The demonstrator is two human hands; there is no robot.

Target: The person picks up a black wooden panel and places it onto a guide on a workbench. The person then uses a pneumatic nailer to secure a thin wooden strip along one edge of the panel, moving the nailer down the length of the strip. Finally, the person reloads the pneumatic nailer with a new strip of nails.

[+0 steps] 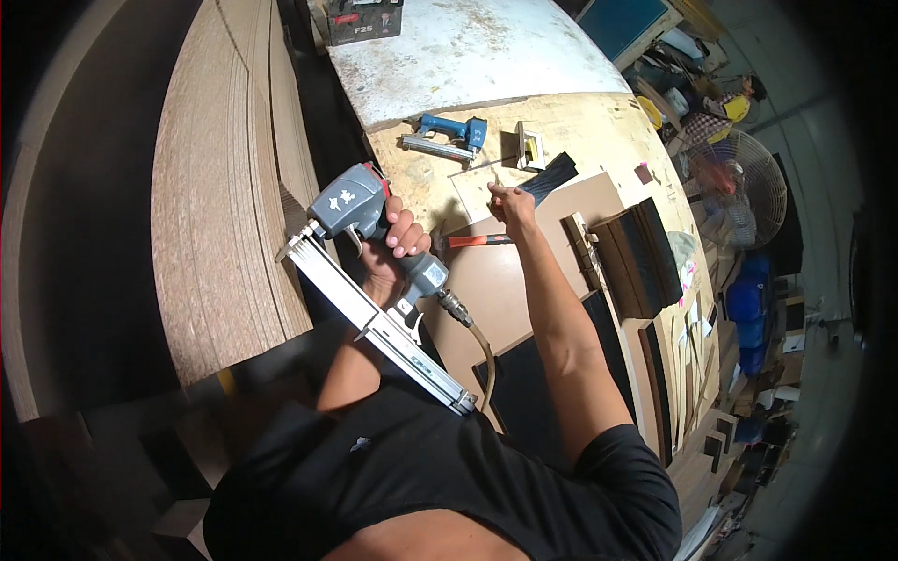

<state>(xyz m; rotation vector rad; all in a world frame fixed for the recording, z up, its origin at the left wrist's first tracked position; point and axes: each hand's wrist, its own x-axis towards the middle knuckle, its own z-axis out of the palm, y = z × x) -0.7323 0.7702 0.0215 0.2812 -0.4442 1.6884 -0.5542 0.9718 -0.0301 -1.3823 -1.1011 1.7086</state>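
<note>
My left hand [406, 232] is wrapped round the grip of a grey pneumatic nail gun [348, 198]. Its long silver magazine [374, 323] slants down toward my body, and an air hose [489, 360] is coupled to the handle end. Over the workbench, my right hand [512, 206] reaches forward with its fingers curled together. Whatever those fingers may hold is too small to make out. Just beyond it lie dark strips [550, 178]. A hammer with an orange-and-black handle [477, 240] rests beside my right wrist.
A second, blue nail gun [447, 136] lies farther back on the bench [589, 122]. Dark-edged boards [639, 257] are stacked to the right. Tall stacked wood sheets [220, 206] stand left. A box [363, 21] sits at the far end; a fan [739, 187] and another person [716, 117] are beyond.
</note>
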